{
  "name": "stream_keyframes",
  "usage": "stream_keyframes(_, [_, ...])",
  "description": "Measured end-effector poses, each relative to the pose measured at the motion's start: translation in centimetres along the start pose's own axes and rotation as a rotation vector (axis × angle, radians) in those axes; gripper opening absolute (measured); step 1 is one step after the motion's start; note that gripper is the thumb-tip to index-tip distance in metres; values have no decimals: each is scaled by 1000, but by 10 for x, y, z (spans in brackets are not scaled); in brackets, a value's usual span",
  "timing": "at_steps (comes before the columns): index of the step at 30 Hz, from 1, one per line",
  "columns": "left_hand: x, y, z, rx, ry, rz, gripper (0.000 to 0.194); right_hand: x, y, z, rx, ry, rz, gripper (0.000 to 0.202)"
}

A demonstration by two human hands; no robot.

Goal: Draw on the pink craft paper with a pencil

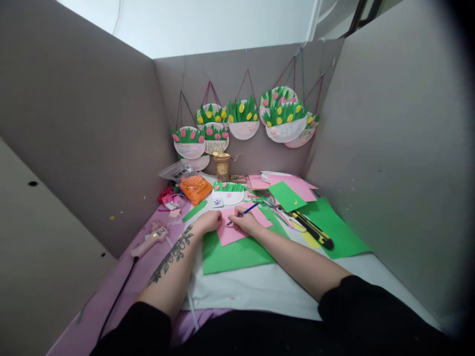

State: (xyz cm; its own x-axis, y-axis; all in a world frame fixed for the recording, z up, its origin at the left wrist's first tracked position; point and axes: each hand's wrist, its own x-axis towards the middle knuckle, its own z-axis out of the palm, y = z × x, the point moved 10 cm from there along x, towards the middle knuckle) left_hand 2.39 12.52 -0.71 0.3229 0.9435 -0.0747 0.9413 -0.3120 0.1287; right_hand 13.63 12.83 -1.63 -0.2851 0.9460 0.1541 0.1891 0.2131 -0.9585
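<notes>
My right hand (245, 220) grips a dark blue pencil (248, 209), its point touching a sheet of pink paper (232, 238). At the left edge of that sheet rests my left hand (211, 221), fingers curled in; whether anything is inside them is hidden. Under the pink sheet lies a larger green sheet (239, 259). Just beyond my hands is a half-round paper plate piece (232, 197) with green paper grass and pink flowers. A small white square (217, 203) with a blue mark sits beside it.
Right of my hands lie scissors (293, 221), a yellow-black utility knife (315, 231) and green paper (337, 232). At left are a pink glue gun (151, 239) with its cord and an orange bag (196, 188). Flower-decorated plates (244, 129) hang on the grey back panel.
</notes>
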Motion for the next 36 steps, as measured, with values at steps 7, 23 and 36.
stream_keyframes(7, [-1, 2, -1, -5, 1, 6, 23, 1, 2, 2, -3, -13, -10, 24])
stream_keyframes(23, [2, -2, 2, -1, 15, 17, 23, 1, 0, 1, 30, 0, -11, 24])
stream_keyframes(36, [4, -2, 3, 2, 30, 26, 22, 2, 3, 1, 23, 3, 5, 24])
